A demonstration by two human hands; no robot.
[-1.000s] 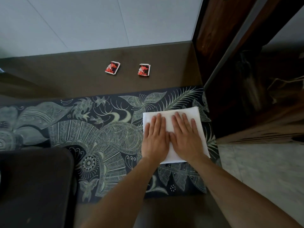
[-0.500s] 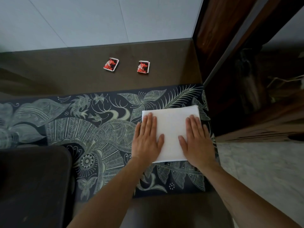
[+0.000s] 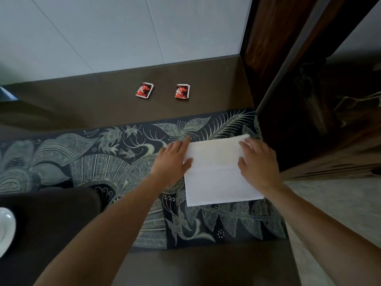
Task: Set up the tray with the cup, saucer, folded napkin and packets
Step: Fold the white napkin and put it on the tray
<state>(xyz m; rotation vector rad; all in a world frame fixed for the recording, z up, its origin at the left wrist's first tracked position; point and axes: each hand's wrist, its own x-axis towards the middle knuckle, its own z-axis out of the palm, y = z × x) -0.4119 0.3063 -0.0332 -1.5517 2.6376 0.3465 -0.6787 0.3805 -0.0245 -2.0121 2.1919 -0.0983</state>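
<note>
A white folded napkin [image 3: 216, 172] lies on the patterned dark runner [image 3: 99, 155], right of centre. My left hand [image 3: 172, 159] grips its far left corner, thumb on top of the edge. My right hand [image 3: 257, 162] holds the far right corner, where the layers lift slightly off the cloth. Two red packets [image 3: 144, 90] [image 3: 182, 91] lie side by side on the brown tabletop beyond the runner. A dark tray [image 3: 51, 223] sits at the lower left, with a white saucer [image 3: 5, 230] at the frame's left edge. No cup is in view.
A dark wooden cabinet [image 3: 309, 100] stands close on the right of the napkin. A pale wall [image 3: 123, 27] closes off the back of the brown table [image 3: 82, 100]. Light floor [image 3: 340, 203] shows at the lower right.
Both hands slid apart from the napkin's middle and moved to its far corners. The far right corner has begun to lift. The saucer has come into view at the left.
</note>
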